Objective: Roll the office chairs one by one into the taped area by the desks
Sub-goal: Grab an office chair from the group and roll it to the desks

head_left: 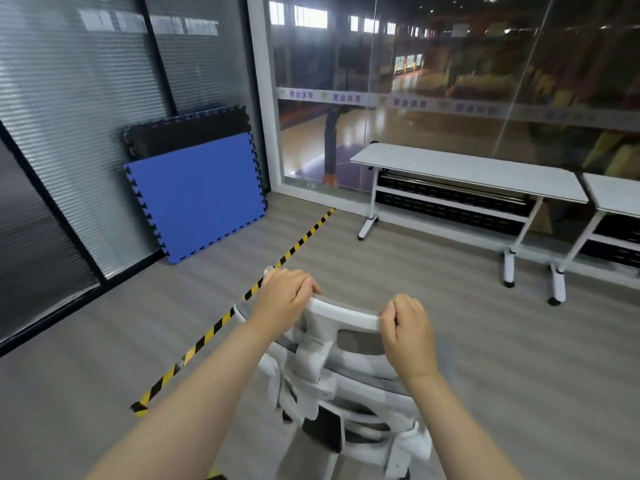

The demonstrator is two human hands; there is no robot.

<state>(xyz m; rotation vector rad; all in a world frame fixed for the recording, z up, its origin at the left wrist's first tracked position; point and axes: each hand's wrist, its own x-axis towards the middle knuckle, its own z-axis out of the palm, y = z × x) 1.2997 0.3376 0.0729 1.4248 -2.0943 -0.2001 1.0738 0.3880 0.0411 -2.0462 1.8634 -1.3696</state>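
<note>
A white office chair [329, 375] with grey mesh stands right in front of me, seen from behind and above. My left hand [282, 297] grips the left end of its white headrest bar [346, 315]. My right hand [408, 332] grips the right end of the same bar, fingers curled over it. A yellow-and-black tape line [221, 323] runs diagonally on the grey floor just left of the chair, from near left toward the far glass wall. Two white desks [467, 168] stand along the glass on the right, beyond the tape.
Blue and black foam mats [197, 188] lean against the blinds at the left wall. A glass wall [450, 81] closes off the far side. The desks' white legs with casters [557, 289] stand out onto the floor at right. Open grey floor [433, 271] lies between chair and desks.
</note>
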